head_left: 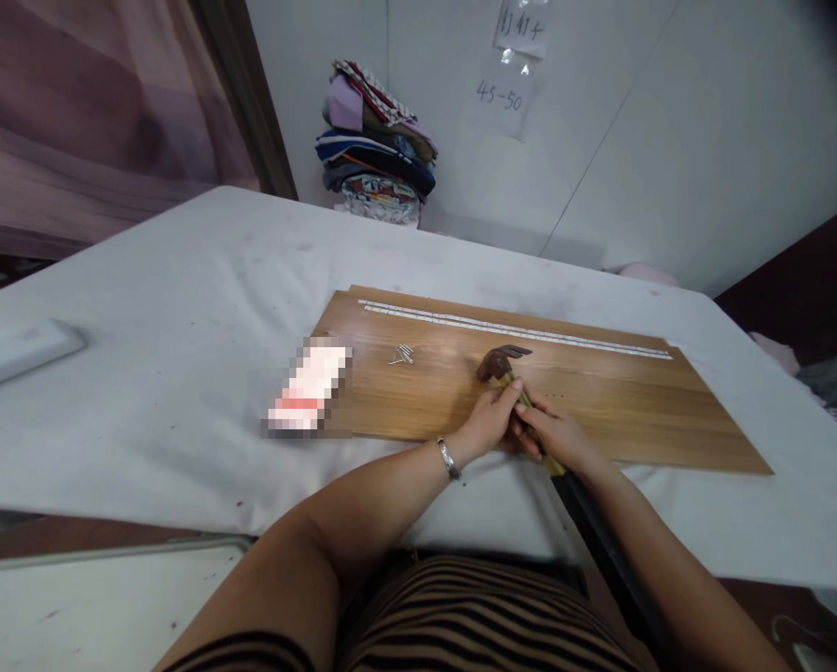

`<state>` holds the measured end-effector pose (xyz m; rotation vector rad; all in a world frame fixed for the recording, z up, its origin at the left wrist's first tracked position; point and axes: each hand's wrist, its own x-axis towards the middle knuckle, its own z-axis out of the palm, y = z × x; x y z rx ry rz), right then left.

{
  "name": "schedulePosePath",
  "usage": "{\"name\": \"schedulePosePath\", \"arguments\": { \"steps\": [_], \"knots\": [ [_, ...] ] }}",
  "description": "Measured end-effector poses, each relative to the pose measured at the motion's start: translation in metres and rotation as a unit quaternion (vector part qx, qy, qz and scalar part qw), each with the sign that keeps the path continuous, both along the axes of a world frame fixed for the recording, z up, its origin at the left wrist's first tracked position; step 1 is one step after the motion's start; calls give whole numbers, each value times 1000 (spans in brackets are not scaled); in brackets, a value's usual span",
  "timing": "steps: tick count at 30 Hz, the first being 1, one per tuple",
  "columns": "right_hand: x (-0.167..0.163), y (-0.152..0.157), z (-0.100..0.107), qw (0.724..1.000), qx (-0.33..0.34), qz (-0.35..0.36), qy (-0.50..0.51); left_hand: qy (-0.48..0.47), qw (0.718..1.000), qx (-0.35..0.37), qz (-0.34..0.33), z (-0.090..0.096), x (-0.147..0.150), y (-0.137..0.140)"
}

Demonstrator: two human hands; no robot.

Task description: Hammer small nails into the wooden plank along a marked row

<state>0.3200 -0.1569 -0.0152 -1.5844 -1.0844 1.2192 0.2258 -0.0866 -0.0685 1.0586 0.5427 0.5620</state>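
A claw hammer [496, 364] with a rusty brown head and a long handle, dark toward its lower end, is held over the wooden board [642, 411]. My left hand [489, 420], with a silver bracelet at the wrist, is closed on the handle just below the head. Right beside it, my right hand [556, 434] also grips the handle, a little lower down. Several loose nails [404, 354] lie in a small pile on the board, left of the hammer. A few tiny dark spots show on the wood to the right of the hammer head.
Two white marked strips [516, 329] run along the board's far side. A pixelated rectangular object [310, 387] overlaps its left end. White cloth covers the table [180, 373]. A long white object [22, 350] lies far left; folded fabrics [380, 154] are stacked by the wall.
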Motion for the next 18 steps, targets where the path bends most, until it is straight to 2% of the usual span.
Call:
{"name": "schedulePosePath", "arguments": {
  "steps": [6,12,18],
  "knots": [
    [0,-3,-3,1000,17,-13,3,5,1000,-3,-8,1,-1,-2],
    [0,-1,0,1000,-3,-2,9,-7,1000,-13,-3,2,-1,-1],
    [-2,-3,0,1000,13,-6,-8,2,1000,4,2,4,-2,-2]
  ]
}}
